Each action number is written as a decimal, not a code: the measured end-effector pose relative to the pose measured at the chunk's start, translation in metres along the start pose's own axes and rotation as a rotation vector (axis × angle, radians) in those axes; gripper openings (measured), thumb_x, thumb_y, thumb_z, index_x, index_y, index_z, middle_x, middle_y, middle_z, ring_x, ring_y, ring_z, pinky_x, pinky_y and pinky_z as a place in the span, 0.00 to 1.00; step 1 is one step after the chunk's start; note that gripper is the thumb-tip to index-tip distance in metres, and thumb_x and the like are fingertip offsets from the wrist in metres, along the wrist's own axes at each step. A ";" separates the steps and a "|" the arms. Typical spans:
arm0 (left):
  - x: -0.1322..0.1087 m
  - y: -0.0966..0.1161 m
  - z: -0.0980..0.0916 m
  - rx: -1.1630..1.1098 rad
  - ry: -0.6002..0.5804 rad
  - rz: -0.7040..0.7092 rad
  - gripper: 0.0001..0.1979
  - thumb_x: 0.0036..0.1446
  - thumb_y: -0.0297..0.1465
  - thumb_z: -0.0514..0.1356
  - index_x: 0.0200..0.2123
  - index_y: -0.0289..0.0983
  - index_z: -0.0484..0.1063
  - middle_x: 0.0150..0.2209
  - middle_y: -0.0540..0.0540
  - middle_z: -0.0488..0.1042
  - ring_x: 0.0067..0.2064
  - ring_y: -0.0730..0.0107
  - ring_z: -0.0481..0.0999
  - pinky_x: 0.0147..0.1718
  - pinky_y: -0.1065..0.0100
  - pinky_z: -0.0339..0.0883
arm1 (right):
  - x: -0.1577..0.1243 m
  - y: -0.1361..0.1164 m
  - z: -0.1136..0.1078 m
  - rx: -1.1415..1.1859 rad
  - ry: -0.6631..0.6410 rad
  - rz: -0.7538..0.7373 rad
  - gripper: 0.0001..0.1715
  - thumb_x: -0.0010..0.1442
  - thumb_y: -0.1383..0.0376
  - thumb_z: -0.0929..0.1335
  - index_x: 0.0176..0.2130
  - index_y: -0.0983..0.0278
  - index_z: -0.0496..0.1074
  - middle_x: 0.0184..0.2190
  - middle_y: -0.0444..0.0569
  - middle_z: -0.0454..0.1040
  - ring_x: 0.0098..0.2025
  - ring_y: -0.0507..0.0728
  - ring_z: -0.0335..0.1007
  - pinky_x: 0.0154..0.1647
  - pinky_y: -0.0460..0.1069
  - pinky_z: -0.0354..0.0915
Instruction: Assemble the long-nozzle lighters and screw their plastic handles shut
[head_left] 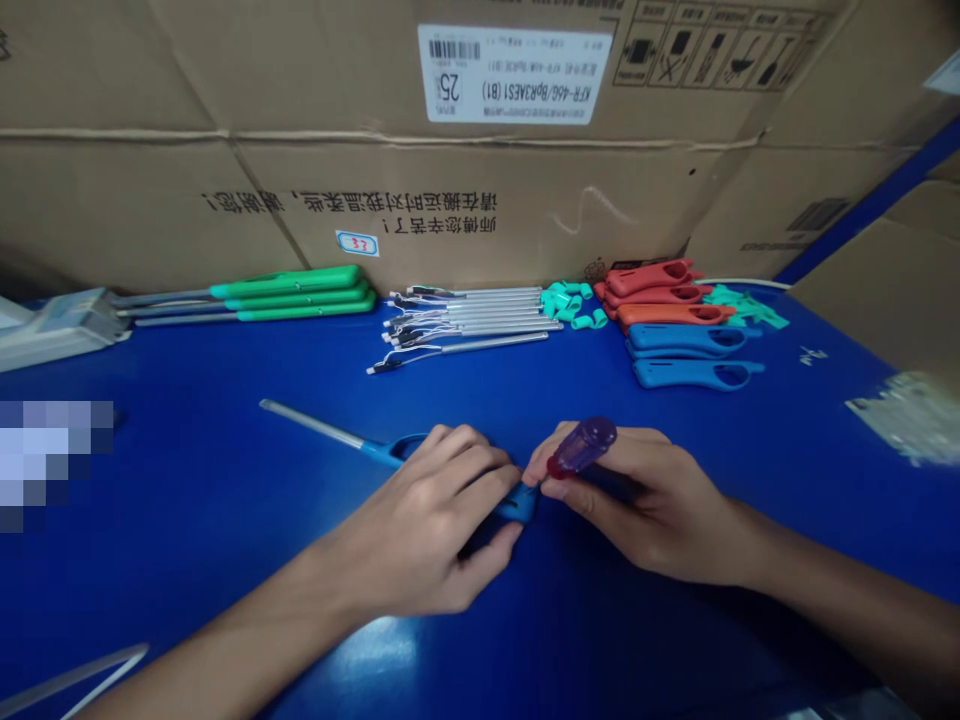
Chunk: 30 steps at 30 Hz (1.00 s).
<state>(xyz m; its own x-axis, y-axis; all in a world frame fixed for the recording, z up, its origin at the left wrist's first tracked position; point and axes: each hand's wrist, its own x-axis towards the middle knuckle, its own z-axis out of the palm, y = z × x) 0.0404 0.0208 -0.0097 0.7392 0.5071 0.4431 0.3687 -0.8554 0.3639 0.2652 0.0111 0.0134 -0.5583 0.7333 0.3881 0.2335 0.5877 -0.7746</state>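
Note:
A blue long-necked lighter (386,453) lies on the table with its metal tube pointing to the upper left. My left hand (435,520) is closed over its handle, thumb on the near side, and hides most of the body. In my right hand (660,500) a screwdriver with a purple handle (589,445) is pinched between thumb and fingers. It leans over the butt end of the lighter's handle, close to the left fingertips. Fingers hide the screwdriver's tip, so I cannot tell exactly where it touches.
Along the back lie green lighters (300,292), metal tubes with wires (487,318), turquoise pieces (574,303), red casings (652,280) and blue casings (697,374). A big cardboard sheet (300,90) stands behind them. Small clear parts (911,415) are at the right on the blue table (225,520).

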 end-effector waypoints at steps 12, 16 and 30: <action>-0.001 -0.002 -0.001 0.016 -0.031 -0.005 0.10 0.63 0.29 0.60 0.47 0.32 0.73 0.43 0.38 0.76 0.45 0.55 0.71 0.45 0.49 0.69 | -0.004 0.005 0.001 -0.008 0.003 -0.009 0.02 0.67 0.70 0.68 0.40 0.63 0.69 0.36 0.47 0.76 0.38 0.52 0.74 0.40 0.47 0.70; -0.001 -0.002 -0.001 0.025 -0.034 -0.003 0.10 0.63 0.29 0.60 0.47 0.31 0.73 0.43 0.38 0.76 0.45 0.55 0.72 0.44 0.50 0.69 | -0.004 0.006 0.002 -0.015 0.002 0.007 0.02 0.67 0.70 0.68 0.40 0.63 0.69 0.36 0.46 0.75 0.37 0.51 0.73 0.39 0.46 0.69; 0.000 0.000 -0.002 0.015 -0.047 -0.015 0.11 0.64 0.29 0.59 0.47 0.32 0.73 0.44 0.38 0.76 0.45 0.55 0.71 0.44 0.50 0.68 | -0.004 0.007 0.004 -0.022 0.034 0.008 0.05 0.66 0.69 0.69 0.37 0.63 0.67 0.34 0.46 0.74 0.36 0.52 0.72 0.37 0.47 0.69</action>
<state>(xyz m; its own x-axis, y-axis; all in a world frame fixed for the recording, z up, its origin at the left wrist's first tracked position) 0.0392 0.0209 -0.0080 0.7593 0.5148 0.3981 0.3880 -0.8492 0.3582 0.2658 0.0115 0.0044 -0.5293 0.7487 0.3992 0.2556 0.5893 -0.7664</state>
